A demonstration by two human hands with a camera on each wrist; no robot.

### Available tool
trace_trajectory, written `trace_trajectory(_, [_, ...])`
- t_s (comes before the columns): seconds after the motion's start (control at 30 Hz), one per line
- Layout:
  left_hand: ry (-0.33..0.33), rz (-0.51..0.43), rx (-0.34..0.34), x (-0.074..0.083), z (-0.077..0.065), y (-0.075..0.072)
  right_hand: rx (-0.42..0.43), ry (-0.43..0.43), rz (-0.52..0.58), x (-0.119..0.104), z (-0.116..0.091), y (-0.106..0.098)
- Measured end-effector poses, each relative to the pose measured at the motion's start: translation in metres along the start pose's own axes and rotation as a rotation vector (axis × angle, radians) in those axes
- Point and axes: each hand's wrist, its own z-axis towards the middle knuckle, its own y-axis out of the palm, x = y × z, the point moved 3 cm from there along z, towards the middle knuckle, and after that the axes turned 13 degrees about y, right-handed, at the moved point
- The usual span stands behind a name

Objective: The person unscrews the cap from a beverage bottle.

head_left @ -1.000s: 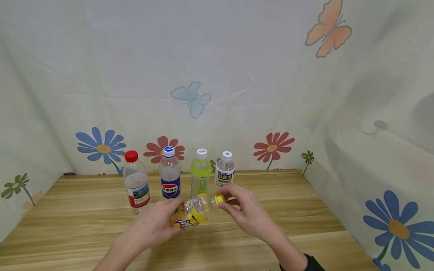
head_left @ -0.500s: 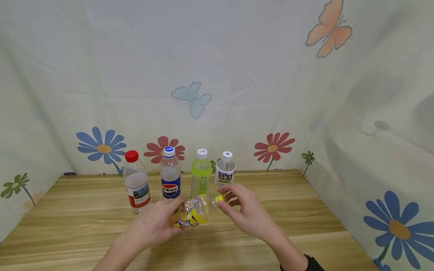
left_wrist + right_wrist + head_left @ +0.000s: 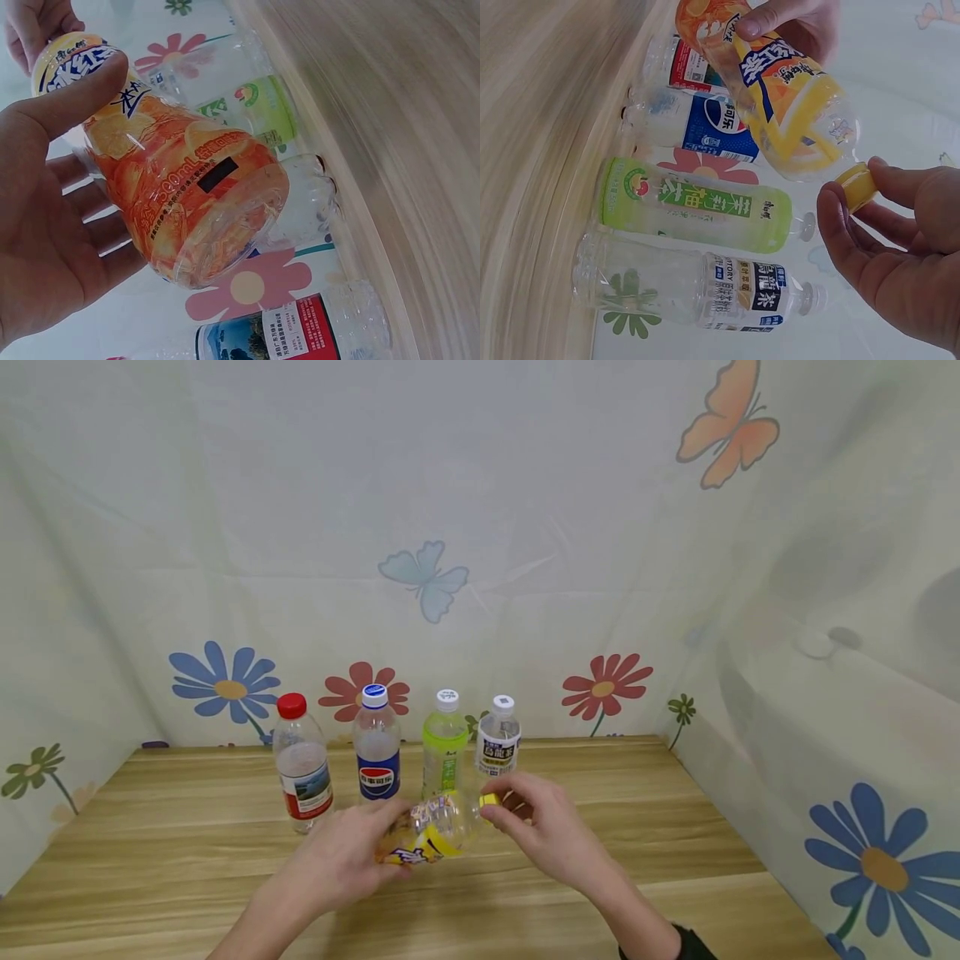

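A clear plastic bottle [image 3: 438, 827] with an orange and yellow label lies tilted across my left hand [image 3: 341, 852], its neck toward the right. My left fingers and thumb wrap round its body, as the left wrist view shows, with the bottle's base [image 3: 225, 240] facing that camera. At the neck, my right hand [image 3: 551, 831] pinches the yellow cap [image 3: 856, 186] between thumb and fingertips. The cap sits right at the bottle's mouth. Both hands are above the wooden table, in front of the standing bottles.
Behind the hands, a row stands on the wooden table [image 3: 187, 877]: a red-capped bottle [image 3: 302, 768], a blue-labelled cola bottle [image 3: 377, 747], a green-labelled bottle [image 3: 445, 739] and a white-labelled tea bottle [image 3: 498, 739]. A flowered curtain [image 3: 525, 635] hangs behind.
My right fingers loosened round the yellow cap half a second ago and now pinch it again, with the cap slightly farther right. My left hand and the bottle have hardly moved.
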Motion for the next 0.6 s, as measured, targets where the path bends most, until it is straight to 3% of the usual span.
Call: trace_trajectory(0.6, [-0.013, -0.004, 0.012, 0.0009, -0.0011, -0.0025, -0.01, -0.017, 0.072, -0.0019, -0.0015, -0.002])
